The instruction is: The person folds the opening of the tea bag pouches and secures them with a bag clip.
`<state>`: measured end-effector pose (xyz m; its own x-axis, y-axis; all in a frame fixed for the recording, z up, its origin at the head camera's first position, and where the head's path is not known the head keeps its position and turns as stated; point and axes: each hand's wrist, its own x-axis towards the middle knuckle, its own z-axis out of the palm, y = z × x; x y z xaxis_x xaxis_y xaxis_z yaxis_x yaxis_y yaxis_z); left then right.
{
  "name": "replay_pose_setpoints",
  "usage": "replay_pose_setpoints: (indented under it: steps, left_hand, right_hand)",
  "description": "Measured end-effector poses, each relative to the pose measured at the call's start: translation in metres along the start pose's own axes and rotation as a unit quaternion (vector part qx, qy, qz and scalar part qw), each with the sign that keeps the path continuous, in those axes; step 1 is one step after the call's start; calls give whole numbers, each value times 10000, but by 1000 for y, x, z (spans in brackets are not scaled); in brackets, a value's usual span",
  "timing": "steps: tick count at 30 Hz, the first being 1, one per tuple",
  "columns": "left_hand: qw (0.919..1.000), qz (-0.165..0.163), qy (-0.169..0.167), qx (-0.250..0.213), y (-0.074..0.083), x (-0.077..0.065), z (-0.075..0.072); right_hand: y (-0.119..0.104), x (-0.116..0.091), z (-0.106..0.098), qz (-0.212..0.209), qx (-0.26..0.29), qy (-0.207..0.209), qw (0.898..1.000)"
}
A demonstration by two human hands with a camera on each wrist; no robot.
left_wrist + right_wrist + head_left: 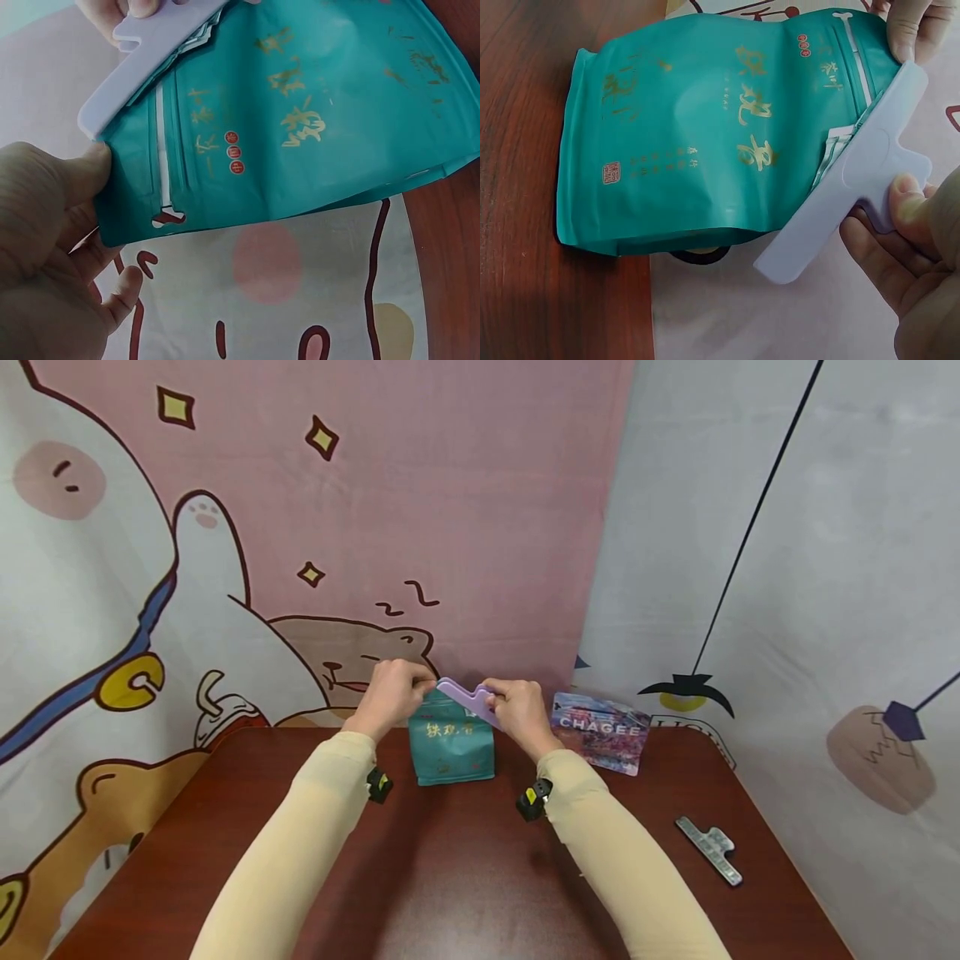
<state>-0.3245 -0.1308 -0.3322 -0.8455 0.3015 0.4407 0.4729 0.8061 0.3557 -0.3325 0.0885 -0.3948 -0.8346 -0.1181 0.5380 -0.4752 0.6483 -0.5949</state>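
Observation:
A teal tea bag (453, 760) with gold characters stands near the back of the table. My left hand (393, 693) pinches its top corner between thumb and fingers; the left wrist view shows that thumb (90, 169) on the bag's edge. In my right hand (521, 714) is a lilac sealing clip (468, 700), gripped by its handle tabs. The clip (847, 180) slants across the bag's top, one end close to the left fingertips and the other past the bag's edge. Small white-and-green packets (832, 154) poke out beside the clip.
A colourful pouch marked CHAGEE (600, 735) leans at the back right of the brown table (465, 877). A greyish clear clip (708, 850) lies near the right edge. Behind the table hangs a cartoon-printed cloth (465, 527).

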Motion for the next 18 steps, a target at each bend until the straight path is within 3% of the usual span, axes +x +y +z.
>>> replay_pose_setpoints:
  steps: [18]
  left_hand:
    - [9973, -517, -435, -293, 0, -2, -5]
  right_hand:
    - [-2, 0, 0, -65, 43, 57, 10000]
